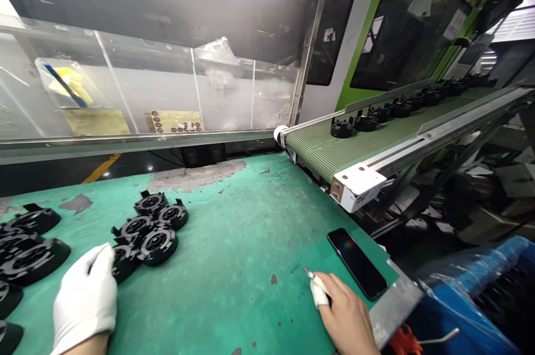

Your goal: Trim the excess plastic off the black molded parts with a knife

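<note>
A worn green tabletop (pixel 225 282), its coating chipped to rough grey patches, fills the foreground. The left hand (pixel 86 296), in a soft white knit-looking glove, has its fingers curled at the edge of a round black part (pixel 123 263), which lies in a tight cluster at centre-left; the glove covers some of the rim, so I cannot tell whether they grip it. The right hand (pixel 346 310), bare except for a white wrap (pixel 318 295) on one digit, clasps a slim, pale-handled tool (pixel 310 275) with a pointed metal tip; the palm hides its rear end. Nearby lies a glossy dark phone (pixel 357 263). More parts are cut off at the left edge; those far up the ribbed green conveyor (pixel 321 149) blur together.
</note>
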`<state>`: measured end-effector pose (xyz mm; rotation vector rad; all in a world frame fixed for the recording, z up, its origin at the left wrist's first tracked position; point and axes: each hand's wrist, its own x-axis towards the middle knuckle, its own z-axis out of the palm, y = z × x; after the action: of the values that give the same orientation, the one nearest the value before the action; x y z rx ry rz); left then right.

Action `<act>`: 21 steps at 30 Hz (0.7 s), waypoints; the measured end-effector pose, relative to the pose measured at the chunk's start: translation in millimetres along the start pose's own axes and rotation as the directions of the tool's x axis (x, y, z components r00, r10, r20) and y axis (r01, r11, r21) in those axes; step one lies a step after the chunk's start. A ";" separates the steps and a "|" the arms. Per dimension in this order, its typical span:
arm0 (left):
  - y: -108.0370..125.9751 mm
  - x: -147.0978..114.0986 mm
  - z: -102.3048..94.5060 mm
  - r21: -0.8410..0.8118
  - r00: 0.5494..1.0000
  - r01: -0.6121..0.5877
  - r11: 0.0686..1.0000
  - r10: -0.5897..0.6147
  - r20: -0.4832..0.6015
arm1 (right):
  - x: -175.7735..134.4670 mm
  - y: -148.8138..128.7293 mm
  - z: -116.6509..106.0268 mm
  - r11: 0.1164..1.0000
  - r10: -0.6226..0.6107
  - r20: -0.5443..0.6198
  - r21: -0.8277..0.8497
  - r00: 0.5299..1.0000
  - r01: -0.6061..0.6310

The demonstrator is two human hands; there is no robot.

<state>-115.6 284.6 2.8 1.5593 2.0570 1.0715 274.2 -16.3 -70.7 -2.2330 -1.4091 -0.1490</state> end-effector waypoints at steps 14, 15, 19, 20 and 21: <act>-2.6 3.3 1.6 0.014 1.000 -0.009 1.000 0.009 -0.001 | 0.2 9.2 3.4 0.999 -0.034 0.050 -0.034 0.998 0.036; -2.5 3.0 1.5 0.016 1.000 -0.009 1.000 0.009 -0.003 | 0.2 9.1 3.4 0.999 -0.035 0.051 -0.035 0.998 0.036; -2.8 2.5 0.8 0.019 1.000 -0.002 1.000 0.002 -0.002 | 1.2 7.7 3.3 0.999 -0.033 0.047 -0.030 0.998 0.034; -3.1 2.6 0.6 0.019 1.000 -0.002 1.000 0.002 -0.002 | 1.5 7.3 3.3 0.999 -0.033 0.047 -0.028 0.998 0.035; -3.4 2.9 0.5 0.019 1.000 -0.005 1.000 0.005 -0.003 | 1.7 7.0 3.2 0.999 -0.035 0.047 -0.027 0.998 0.037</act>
<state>-118.5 287.1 0.4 1.5738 2.0722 1.0591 280.5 -15.8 -75.3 -2.2475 -1.4808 -0.1303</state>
